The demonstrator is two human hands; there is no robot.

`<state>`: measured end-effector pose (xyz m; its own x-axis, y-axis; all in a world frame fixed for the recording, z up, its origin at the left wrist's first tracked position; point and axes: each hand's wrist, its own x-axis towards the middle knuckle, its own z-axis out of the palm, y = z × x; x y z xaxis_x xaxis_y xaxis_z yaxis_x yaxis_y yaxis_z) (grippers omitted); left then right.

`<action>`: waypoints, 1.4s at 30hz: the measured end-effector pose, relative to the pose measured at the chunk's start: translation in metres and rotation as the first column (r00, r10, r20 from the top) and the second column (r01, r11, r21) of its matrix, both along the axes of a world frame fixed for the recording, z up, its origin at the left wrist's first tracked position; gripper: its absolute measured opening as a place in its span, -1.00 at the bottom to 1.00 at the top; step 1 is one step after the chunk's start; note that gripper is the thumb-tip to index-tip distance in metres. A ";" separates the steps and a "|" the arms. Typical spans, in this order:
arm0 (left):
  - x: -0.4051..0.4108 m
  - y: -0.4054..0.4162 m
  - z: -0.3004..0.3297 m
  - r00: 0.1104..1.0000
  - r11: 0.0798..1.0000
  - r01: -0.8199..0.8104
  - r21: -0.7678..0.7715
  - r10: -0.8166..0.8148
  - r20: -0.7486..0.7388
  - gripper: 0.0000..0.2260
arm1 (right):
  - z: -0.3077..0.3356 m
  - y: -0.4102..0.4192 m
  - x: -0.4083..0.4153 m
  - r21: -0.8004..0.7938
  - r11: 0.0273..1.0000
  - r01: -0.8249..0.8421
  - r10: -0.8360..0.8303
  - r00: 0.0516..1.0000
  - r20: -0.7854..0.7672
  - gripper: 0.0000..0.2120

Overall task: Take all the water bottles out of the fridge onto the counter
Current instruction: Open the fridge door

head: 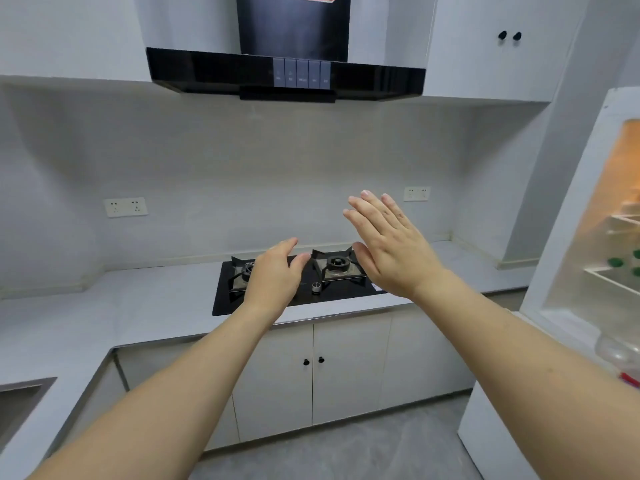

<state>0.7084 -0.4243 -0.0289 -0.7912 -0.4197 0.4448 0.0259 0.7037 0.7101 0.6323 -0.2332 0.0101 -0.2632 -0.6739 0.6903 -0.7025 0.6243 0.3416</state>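
Observation:
The fridge (568, 237) stands open at the right edge, its inside lit orange. Green bottle caps (615, 261) show on a shelf inside, and the top of a clear bottle (614, 351) sits lower down at the fridge's edge. Both my arms reach forward over the grey counter (138, 292). My left hand (273, 275) hangs with relaxed fingers in front of the stove and holds nothing. My right hand (391, 247) is raised with straight, spread fingers, also empty, well left of the fridge.
A black two-burner gas stove (298, 282) is set in the counter below a black range hood (287, 72). A sink (17, 400) sits at lower left. White cabinets (346, 368) run under the counter, and wall sockets (125, 206) are on the backsplash.

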 end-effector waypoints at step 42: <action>-0.511 0.158 0.002 0.793 0.725 0.601 -0.336 -0.593 0.139 -0.57 | -0.040 0.183 -0.379 -0.123 0.747 0.653 -0.590 0.737 0.329 -0.39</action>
